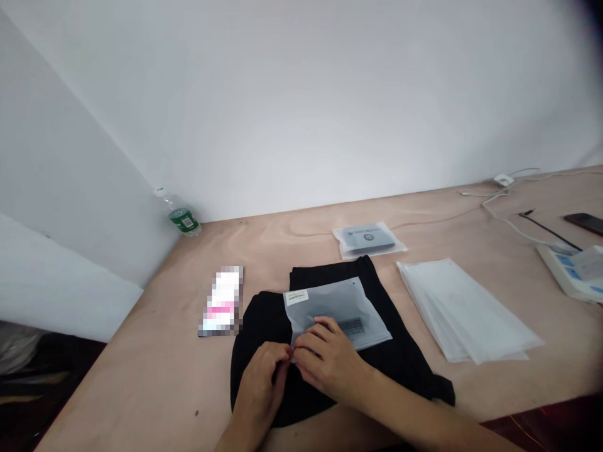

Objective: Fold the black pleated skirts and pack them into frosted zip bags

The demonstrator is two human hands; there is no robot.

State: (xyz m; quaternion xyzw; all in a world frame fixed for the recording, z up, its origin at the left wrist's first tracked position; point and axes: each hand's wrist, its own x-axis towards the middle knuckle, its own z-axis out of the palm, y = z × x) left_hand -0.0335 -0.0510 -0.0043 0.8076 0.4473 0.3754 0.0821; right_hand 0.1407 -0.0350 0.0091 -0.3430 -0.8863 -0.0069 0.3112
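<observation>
A frosted plastic bag (342, 298) with a white label (296, 297) at its far left corner lies on a folded black garment (264, 320). Some dark print shows through its lower part. My left hand (264, 376) is closed, with thumb and forefinger pinching the bag's near left corner. Right beside it, my right hand (332, 361) grips the same near edge, its fingers curled over the bag. The two hands' fingertips almost meet, and the bit of edge between them is mostly hidden.
Behind the garment lies a packed frosted bag (367, 238). Several flat frosted bags (464, 307) are stacked to the right. A lit phone (222, 301) lies left, a water bottle (181, 216) leans at the wall. A power strip (572, 273), cables and a dark phone (584, 223) are far right.
</observation>
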